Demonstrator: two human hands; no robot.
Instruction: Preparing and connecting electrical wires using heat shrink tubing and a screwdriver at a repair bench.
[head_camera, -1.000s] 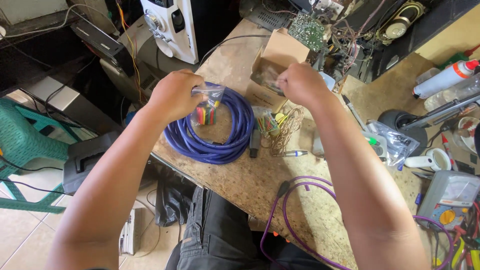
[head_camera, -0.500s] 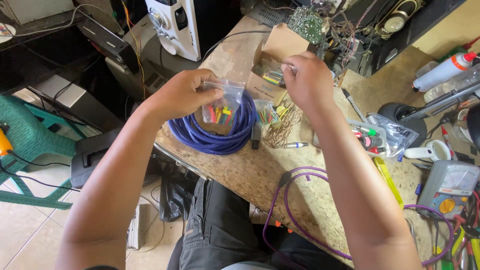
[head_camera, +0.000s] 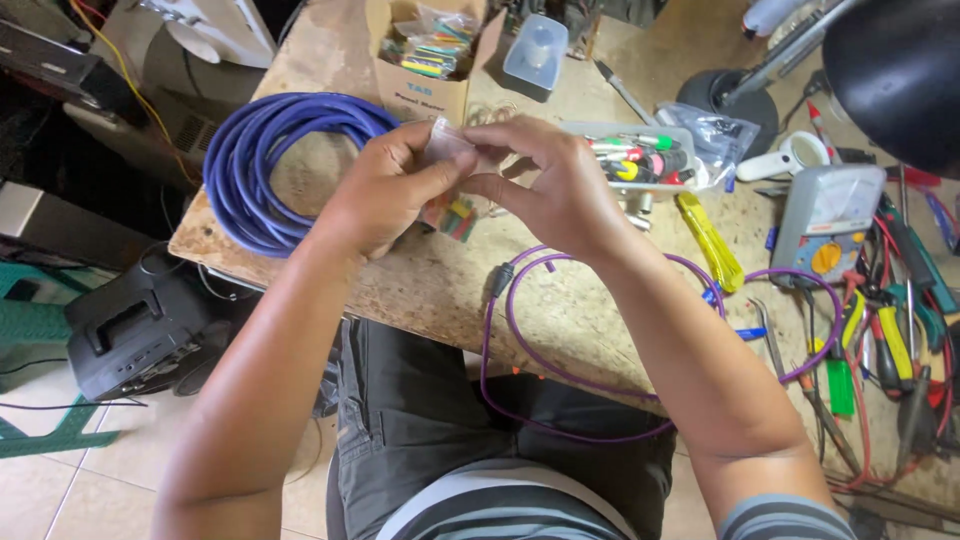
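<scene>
Both hands meet above the near edge of a worn wooden workbench (head_camera: 420, 290), sharing 1 small clear plastic bag (head_camera: 452, 175) of short coloured pieces. The left hand (head_camera: 385, 190) pinches the bag's top edge between thumb and forefinger, the other fingers curled underneath. The right hand (head_camera: 560, 190) pinches the same edge from the opposite side, its thumb laid along the strip and its fingers folded behind. Gripped on both sides of the mouth like this, the bag hangs straight down, so the red, yellow and green pieces gather at the bottom, just above the bench top. Whether the mouth is sealed or parted I cannot tell, as the fingers cover it.

To the left lies a coil of thick blue cable (head_camera: 270, 165), flat on the bench and clear of the hands. Behind the hands stands an open brown cardboard box (head_camera: 425, 70) filled with similar small bags, its flaps folded back, within easy reach. Beside it sits an empty clear plastic tub (head_camera: 535, 50). To the right, a shallow clear tray (head_camera: 640, 160) keeps loose coloured parts together. A thin purple cable (head_camera: 560, 330) loops off the bench edge over the person's lap. Further right rest a grey analogue multimeter (head_camera: 825, 215) and a spread of pliers and cutters (head_camera: 880, 340).
</scene>
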